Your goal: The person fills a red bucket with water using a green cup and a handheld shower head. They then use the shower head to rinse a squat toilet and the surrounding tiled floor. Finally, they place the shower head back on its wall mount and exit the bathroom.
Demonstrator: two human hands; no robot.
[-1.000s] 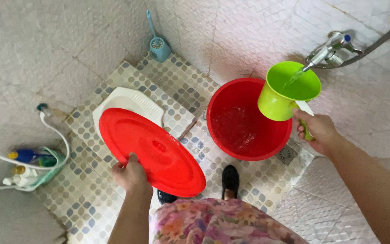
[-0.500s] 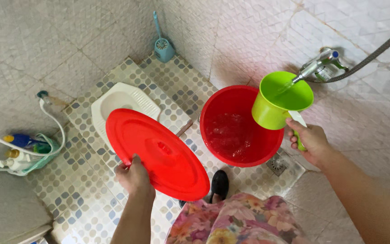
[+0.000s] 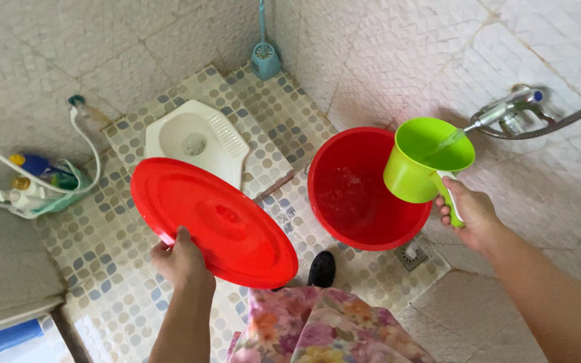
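A person stands in a small tiled washroom, seen from above. The left hand (image 3: 181, 259) is closed on the near rim of a round red lid (image 3: 213, 220), thumb on top, holding it tilted in the air above the patterned floor (image 3: 112, 269); the lid's far edge overlaps the near end of a white squat toilet (image 3: 193, 138) set in the floor. The right hand (image 3: 472, 215) is wrapped tight round the handle of a green jug (image 3: 425, 161), held over the right rim of a red bucket (image 3: 368, 188) that stands on the floor with water in it. A wall tap (image 3: 509, 111) on the right runs a thin stream into the jug. A strip of bare floor separates lid and bucket. A toilet brush (image 3: 265, 57) stands in the far corner; bottles (image 3: 31, 178) crowd the left wall.
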